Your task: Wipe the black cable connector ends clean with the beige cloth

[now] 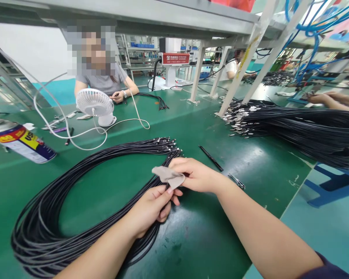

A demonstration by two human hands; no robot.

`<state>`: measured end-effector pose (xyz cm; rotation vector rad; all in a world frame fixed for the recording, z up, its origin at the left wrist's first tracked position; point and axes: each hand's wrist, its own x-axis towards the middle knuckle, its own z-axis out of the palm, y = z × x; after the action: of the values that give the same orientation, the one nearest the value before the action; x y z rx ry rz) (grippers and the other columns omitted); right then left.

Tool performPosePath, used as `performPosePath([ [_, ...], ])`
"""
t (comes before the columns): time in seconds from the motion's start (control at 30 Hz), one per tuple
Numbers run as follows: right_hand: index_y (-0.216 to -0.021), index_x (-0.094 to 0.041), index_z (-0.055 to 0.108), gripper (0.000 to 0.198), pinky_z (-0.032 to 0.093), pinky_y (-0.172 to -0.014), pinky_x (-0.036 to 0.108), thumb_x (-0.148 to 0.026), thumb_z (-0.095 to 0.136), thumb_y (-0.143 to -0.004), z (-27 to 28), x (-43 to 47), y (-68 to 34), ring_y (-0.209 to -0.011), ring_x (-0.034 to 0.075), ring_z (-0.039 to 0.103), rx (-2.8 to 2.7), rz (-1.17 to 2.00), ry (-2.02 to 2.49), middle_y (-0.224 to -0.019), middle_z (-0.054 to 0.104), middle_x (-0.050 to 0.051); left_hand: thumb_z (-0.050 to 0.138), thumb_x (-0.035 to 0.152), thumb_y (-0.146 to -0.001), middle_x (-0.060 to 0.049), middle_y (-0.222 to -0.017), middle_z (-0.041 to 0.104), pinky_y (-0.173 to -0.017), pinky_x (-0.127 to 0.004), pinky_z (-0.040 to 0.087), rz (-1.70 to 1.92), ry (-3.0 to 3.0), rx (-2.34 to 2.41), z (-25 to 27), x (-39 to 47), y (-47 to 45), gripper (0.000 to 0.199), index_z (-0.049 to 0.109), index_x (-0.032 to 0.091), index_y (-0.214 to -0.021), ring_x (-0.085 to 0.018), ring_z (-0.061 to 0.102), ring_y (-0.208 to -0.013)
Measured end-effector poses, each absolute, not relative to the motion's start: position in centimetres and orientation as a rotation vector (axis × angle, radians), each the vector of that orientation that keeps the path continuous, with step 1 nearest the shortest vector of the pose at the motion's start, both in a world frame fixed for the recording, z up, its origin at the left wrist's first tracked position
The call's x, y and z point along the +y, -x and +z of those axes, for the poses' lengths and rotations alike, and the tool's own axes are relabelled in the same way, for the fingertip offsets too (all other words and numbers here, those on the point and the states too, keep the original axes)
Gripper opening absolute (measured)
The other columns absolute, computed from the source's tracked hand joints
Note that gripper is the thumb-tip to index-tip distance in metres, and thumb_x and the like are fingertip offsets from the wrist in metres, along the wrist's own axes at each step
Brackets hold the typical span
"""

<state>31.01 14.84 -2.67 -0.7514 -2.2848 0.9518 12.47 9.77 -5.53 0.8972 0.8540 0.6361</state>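
Note:
A grey-beige cloth [170, 176] is pinched in my right hand [196, 174], folded over the thumb side of my left hand [154, 205]. The fingers of my left hand are closed around a thin black cable [166, 186], most of which is hidden by the hand and the cloth. Under and beside both hands lies a large looped bundle of black cables [43, 209] on the green table [110, 205]. Its ends, with small metal connectors [171, 144], point away just beyond my right hand.
A black pen-like tool [211, 158] and tweezers-like metal tool [236, 181] lie to the right. Another cable bundle [302, 124] overhangs the table's right edge, above a blue stool [331, 186]. At left are a spray can [23, 141] and white fan [95, 102]. A co-worker [104, 83] sits opposite.

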Motion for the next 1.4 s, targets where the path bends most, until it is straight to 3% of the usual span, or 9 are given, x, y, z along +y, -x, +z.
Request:
performPosePath([
  [0.13,-0.067,-0.016,0.058,0.021,0.04,-0.064,0.022,0.002,0.049,-0.071,-2.5,14.6,-30.4,-0.066,0.012,0.053,-2.336,0.975,0.749,-0.067,0.056,-0.002,0.064,0.053,-0.079,0.003,-0.057,0.053,-0.039,-0.02,0.019,0.613,-1.0,0.891,-6.0,9.8,-12.5,0.041,0.065,0.012,-0.085,-0.003,0.028,-0.039],
  [0.23,-0.059,-0.016,0.052,0.022,0.036,-0.057,0.02,0.005,0.048,-0.065,-2.5,14.5,-30.3,-0.059,0.01,0.049,-2.282,0.957,0.86,-0.058,0.054,-0.005,0.06,0.052,-0.082,0.0,-0.062,0.056,-0.04,-0.021,0.019,0.614,-1.054,0.912,-6.4,9.8,-12.4,0.041,0.064,0.012,-0.089,-0.004,0.031,-0.04],
  [0.4,-0.067,-0.017,0.055,0.018,0.035,-0.054,0.018,0.001,0.05,-0.068,-2.7,14.5,-30.3,-0.058,0.01,0.05,-2.247,1.041,0.957,-0.06,0.057,-0.005,0.059,0.056,-0.081,-0.004,-0.074,0.062,-0.039,-0.021,0.018,0.617,-1.063,0.915,-6.5,9.8,-12.5,0.046,0.064,0.012,-0.092,-0.003,0.034,-0.04],
  [0.53,-0.062,-0.017,0.047,0.019,0.034,-0.055,0.019,0.001,0.045,-0.068,-2.9,14.5,-30.1,-0.057,0.009,0.045,-2.24,0.987,0.819,-0.057,0.049,-0.006,0.063,0.056,-0.077,-0.005,-0.077,0.064,-0.039,-0.021,0.018,0.616,-1.032,0.906,-6.1,9.9,-12.5,0.047,0.065,0.012,-0.092,-0.003,0.036,-0.04],
  [0.77,-0.062,-0.017,0.048,0.016,0.032,-0.055,0.02,-0.003,0.047,-0.069,-3.2,14.5,-29.7,-0.055,0.01,0.044,-2.176,0.908,0.936,-0.058,0.05,-0.005,0.061,0.056,-0.079,0.004,-0.051,0.052,-0.038,-0.02,0.017,0.648,-1.006,0.942,-5.9,9.7,-12.6,0.044,0.063,0.013,-0.083,-0.005,0.034,-0.037],
  [0.97,-0.063,-0.019,0.042,0.018,0.03,-0.057,0.021,-0.002,0.046,-0.069,-3.4,14.4,-29.5,-0.058,0.011,0.042,-2.234,0.752,0.96,-0.062,0.047,-0.004,0.061,0.06,-0.077,-0.004,-0.069,0.065,-0.035,-0.019,0.018,0.668,-0.964,0.958,-5.7,9.6,-12.8,0.049,0.064,0.012,-0.089,-0.006,0.044,-0.039],
  [1.07,-0.063,-0.02,0.036,0.021,0.029,-0.058,0.023,-0.005,0.047,-0.073,-3.1,14.3,-29.5,-0.06,0.012,0.041,-2.311,0.69,0.974,-0.063,0.045,-0.003,0.06,0.063,-0.076,-0.002,-0.062,0.062,-0.035,-0.018,0.019,0.663,-0.954,0.932,-5.8,9.6,-12.8,0.052,0.063,0.011,-0.087,-0.006,0.044,-0.038],
  [1.3,-0.069,-0.018,0.048,0.013,0.033,-0.061,0.022,-0.008,0.047,-0.078,-2.7,14.5,-30.1,-0.064,0.011,0.048,-2.495,0.909,0.894,-0.068,0.052,-0.002,0.057,0.059,-0.081,-0.009,-0.086,0.067,-0.036,-0.018,0.022,0.629,-0.969,0.898,-6.5,9.6,-12.9,0.046,0.061,0.013,-0.086,-0.007,0.05,-0.043],
  [1.4,-0.069,-0.018,0.049,0.014,0.034,-0.062,0.021,-0.009,0.048,-0.079,-2.8,14.6,-30.1,-0.065,0.011,0.05,-2.512,0.988,0.932,-0.068,0.056,-0.003,0.055,0.057,-0.083,-0.005,-0.072,0.064,-0.036,-0.018,0.021,0.591,-0.986,0.916,-6.5,9.5,-12.8,0.045,0.061,0.013,-0.086,-0.005,0.042,-0.04],
])
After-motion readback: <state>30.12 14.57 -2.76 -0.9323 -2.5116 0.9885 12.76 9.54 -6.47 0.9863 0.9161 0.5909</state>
